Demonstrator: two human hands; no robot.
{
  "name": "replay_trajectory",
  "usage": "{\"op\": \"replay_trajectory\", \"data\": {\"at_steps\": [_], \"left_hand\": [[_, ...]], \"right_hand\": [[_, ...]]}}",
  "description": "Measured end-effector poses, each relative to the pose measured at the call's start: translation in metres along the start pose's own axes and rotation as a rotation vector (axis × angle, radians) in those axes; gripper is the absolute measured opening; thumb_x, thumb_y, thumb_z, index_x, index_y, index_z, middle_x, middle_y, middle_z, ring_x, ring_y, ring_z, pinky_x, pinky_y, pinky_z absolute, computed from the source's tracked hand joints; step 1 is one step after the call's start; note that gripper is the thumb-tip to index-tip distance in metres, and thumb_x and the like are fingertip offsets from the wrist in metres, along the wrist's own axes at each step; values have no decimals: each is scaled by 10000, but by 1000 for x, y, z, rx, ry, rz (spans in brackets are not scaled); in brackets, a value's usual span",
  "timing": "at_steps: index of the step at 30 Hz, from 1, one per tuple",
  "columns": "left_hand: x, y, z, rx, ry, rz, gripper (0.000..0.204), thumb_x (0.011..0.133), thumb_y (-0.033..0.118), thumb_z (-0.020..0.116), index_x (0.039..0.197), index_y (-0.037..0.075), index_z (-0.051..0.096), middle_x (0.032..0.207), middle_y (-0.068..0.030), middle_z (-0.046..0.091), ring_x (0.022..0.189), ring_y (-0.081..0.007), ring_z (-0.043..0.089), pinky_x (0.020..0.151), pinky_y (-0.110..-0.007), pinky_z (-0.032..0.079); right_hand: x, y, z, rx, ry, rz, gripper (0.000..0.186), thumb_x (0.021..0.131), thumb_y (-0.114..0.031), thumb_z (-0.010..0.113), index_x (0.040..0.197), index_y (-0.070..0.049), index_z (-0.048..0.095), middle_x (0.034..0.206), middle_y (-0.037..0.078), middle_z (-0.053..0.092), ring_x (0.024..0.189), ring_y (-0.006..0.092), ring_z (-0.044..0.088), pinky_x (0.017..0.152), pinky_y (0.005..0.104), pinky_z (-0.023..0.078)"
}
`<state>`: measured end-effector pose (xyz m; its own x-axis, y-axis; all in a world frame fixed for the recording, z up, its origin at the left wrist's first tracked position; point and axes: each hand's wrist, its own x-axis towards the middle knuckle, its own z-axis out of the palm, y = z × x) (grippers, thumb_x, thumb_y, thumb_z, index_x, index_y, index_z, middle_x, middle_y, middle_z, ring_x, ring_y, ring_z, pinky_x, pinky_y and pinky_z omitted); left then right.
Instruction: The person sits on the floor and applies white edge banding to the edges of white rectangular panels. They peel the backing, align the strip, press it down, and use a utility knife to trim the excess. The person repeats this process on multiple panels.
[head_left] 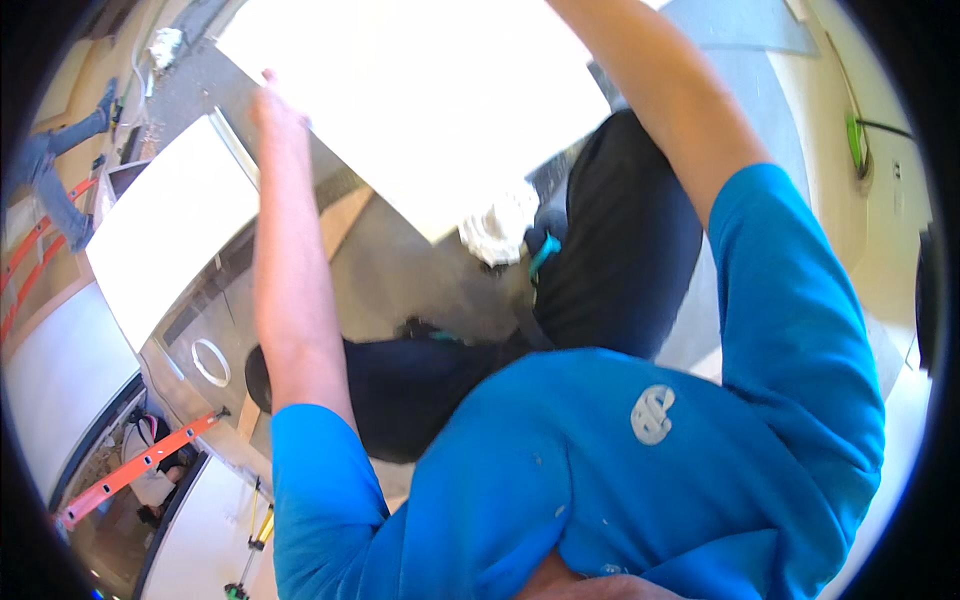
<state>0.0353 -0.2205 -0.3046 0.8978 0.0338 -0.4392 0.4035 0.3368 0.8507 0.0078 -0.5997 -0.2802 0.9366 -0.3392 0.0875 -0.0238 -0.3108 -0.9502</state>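
A large white panel (420, 80) is raised in front of me at the top of the view, overexposed. My left hand (281, 108) grips its left edge, arm stretched forward. My right forearm reaches up past the panel's right side, with the hand beyond the upper edge. A crumpled white cloth (492, 225) lies just beyond the panel's lower corner, beside my bent right leg (625, 250) in dark trousers.
At the left are another white panel (170, 225), a white ring (210, 365), an orange ladder (140, 470) and another person's jeans-clad legs (70, 195) near a second orange ladder (25, 255). A wall with a green object (856, 140) stands at the right.
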Motion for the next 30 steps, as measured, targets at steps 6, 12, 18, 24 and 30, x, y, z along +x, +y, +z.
{"op": "replay_trajectory", "data": {"at_steps": [6, 12, 18, 24, 30], "left_hand": [[29, -82, -11, -146, 101, -141, 492, 1113, 332, 463, 1385, -75, 508, 1362, -192, 619, 1194, -334, 643, 1043, -487, 538], [13, -97, 4, 85, 336, -203, 489, 1043, 291, 639, 1333, -93, 554, 1263, -202, 676, 1084, -354, 695, 963, -526, 576], [22, -111, -1, 187, 360, -280, 590, 1003, 339, 702, 1366, -95, 537, 1345, -224, 632, 1154, -363, 665, 981, -507, 561], [63, -116, -16, 94, 70, -390, 562, 1048, 346, 619, 1399, -79, 513, 1408, -239, 593, 1272, -385, 596, 1096, -532, 477], [25, -109, -32, 189, -36, -448, 491, 1059, 283, 592, 1389, -68, 493, 1397, -244, 591, 1301, -385, 573, 1144, -531, 434]], "right_hand": [[2, 43, 15, -149, -199, 243, 665, 893, -207, 760, 1471, 6, 509, 1370, 158, 626, 1198, 278, 626, 1051, 406, 501], [-2, 64, 29, -10, -140, 461, 800, 866, -257, 807, 1532, 11, 453, 1471, 212, 553, 1241, 304, 617, 1039, 389, 505], [2, 110, 40, -33, -180, 467, 841, 849, -337, 797, 1521, 38, 457, 1464, 227, 569, 1342, 338, 550, 1122, 411, 427], [-2, 133, 30, -59, -176, 340, 739, 884, -335, 781, 1489, 1, 521, 1421, 201, 613, 1311, 322, 574, 1100, 399, 443], [-109, 100, -9, -288, 63, 108, 486, 1003, -345, 673, 1369, -27, 641, 1258, 162, 698, 1142, 267, 653, 983, 388, 515]]}}
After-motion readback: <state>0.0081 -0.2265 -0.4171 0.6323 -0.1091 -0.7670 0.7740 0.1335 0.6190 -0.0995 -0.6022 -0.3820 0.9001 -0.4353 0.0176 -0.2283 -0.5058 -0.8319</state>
